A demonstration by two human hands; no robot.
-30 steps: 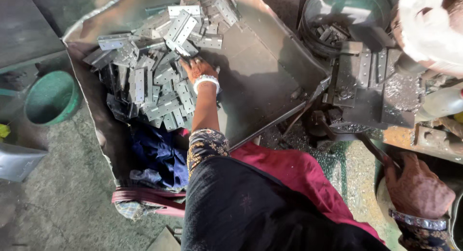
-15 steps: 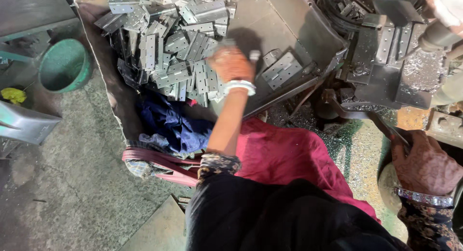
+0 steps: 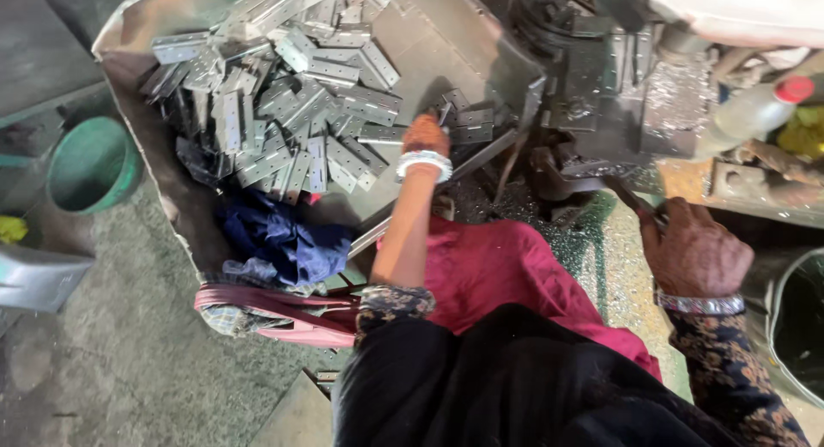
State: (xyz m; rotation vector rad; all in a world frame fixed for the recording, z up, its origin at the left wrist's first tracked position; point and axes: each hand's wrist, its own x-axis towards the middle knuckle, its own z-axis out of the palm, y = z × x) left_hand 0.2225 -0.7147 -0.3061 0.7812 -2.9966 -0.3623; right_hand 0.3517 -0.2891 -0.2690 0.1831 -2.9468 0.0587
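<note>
Left hand (image 3: 426, 136) clenched on flat hinge plates (image 3: 468, 119), tray's (image 3: 429, 43) right edge: stiff, sharp-edged; grip faces. Right hand (image 3: 693, 254) grasps lever (image 3: 633, 198).

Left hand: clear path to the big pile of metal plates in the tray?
Probably yes. The left hand already rests in the tray by a few loose plates, and bare tray floor lies between it and the pile of metal plates.
</note>
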